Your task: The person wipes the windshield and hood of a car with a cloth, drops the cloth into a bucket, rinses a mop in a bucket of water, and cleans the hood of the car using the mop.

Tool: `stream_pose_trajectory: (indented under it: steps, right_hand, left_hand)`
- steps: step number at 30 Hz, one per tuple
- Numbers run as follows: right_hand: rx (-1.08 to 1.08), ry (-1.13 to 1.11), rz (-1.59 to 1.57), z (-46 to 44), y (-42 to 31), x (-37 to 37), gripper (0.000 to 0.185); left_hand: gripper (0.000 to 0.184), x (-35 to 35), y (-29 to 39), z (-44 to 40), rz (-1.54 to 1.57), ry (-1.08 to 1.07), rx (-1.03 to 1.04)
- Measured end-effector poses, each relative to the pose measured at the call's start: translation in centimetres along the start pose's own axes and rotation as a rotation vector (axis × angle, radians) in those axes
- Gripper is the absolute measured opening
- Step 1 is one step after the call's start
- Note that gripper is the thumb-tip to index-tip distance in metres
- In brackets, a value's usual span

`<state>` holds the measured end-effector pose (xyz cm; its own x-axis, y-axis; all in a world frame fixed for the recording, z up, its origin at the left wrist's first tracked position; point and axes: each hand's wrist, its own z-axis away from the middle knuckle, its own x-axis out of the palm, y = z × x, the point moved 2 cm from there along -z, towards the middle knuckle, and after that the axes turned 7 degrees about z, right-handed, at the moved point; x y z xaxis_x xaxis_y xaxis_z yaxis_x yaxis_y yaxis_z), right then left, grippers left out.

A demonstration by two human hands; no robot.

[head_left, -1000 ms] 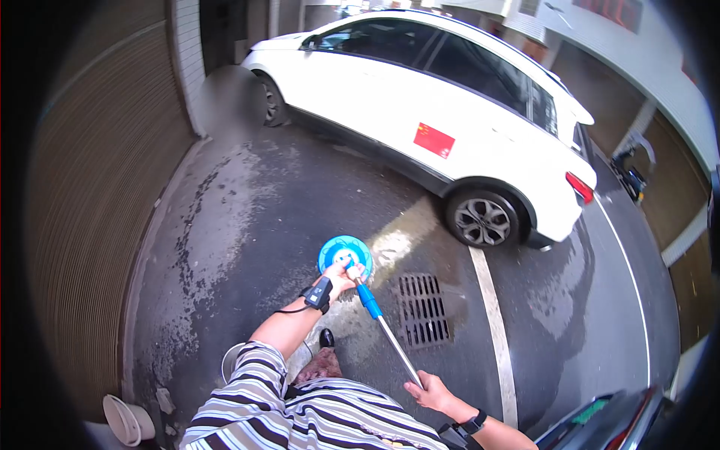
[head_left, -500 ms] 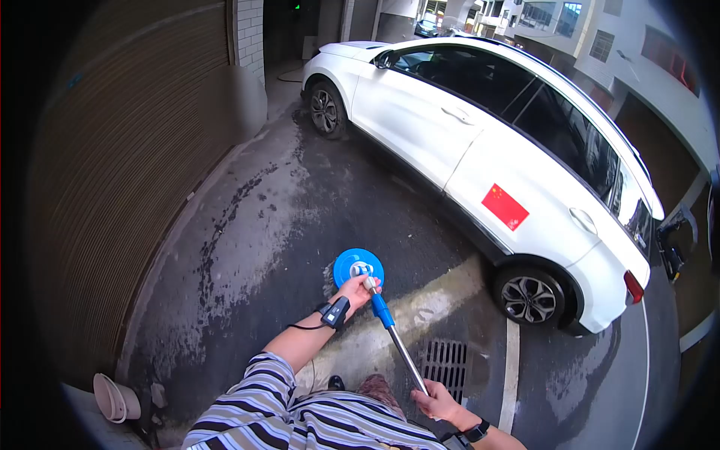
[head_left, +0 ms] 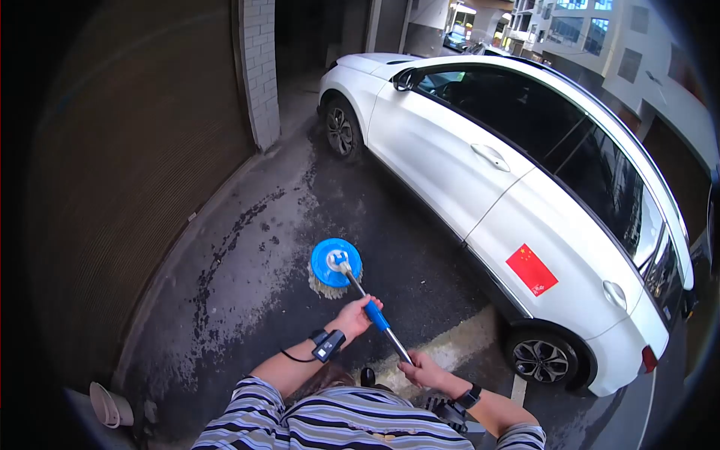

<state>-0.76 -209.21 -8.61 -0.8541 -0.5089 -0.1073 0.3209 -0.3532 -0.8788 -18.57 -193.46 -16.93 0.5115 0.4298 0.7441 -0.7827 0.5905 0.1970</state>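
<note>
A spin mop slants across the view, with a round blue head, pale strands below it and a metal pole with a blue sleeve. My left hand is closed around the pole at the top of the blue sleeve, just behind the head. Lower down, near my body, my right hand grips the metal part of the pole. The mop head sits over the dark wet ground, left of a white car; whether its strands touch the ground I cannot tell.
The car's rear wheel stands to my right, with a red flag sticker on the door above. A brown roller shutter runs along the left. At lower left is a pale bucket. Wet patches mark the pavement.
The mop head has moved away from my body and slightly left, and its strands now show. My left hand has shifted from beside the head down to the blue sleeve. The car appears closer.
</note>
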Motion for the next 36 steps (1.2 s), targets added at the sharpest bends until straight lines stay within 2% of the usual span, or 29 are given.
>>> stream_pose_trajectory:
  steps: [1, 5, 9, 15, 18, 25, 32, 36]
  right_hand:
    - [-0.017, -0.030, -0.067, -1.8, -1.2, -1.4, 0.015]
    - [-0.034, -0.033, -0.012, -9.7, -4.8, -6.3, 0.014]
    - [-0.031, -0.041, -0.056, -19.3, -9.9, -10.7, 0.016]
    - [-0.085, 0.047, -0.025, -34.5, -18.8, -16.3, 0.021]
    - [-0.116, 0.099, -0.044, -41.2, -23.5, -19.1, 0.027]
    - [-0.168, 0.201, -0.028, -52.5, -34.0, -26.0, 0.023]
    - [-0.193, 0.248, -0.036, -63.7, -41.6, -34.2, 0.017]
    - [-0.232, 0.253, -0.049, -71.2, -47.2, -39.8, 0.019]
  left_hand:
    - [0.018, 0.9, 1.1, -1.2, 0.011, -0.022, 0.003]
    - [0.022, 4.9, 7.2, -5.6, -0.071, -0.162, -0.074]
    - [0.025, 9.6, 11.9, -9.7, -0.170, -0.164, -0.107]
    - [0.019, 16.7, 22.1, -17.4, -0.182, -0.298, -0.112]
    - [0.017, 20.3, 28.0, -20.9, -0.262, -0.449, -0.133]
    - [0.020, 30.4, 40.2, -28.7, -0.281, -0.558, -0.146]
    - [0.025, 40.0, 51.6, -38.5, -0.572, -0.715, -0.181]
    - [0.031, 46.0, 58.3, -43.4, -0.548, -0.700, -0.175]
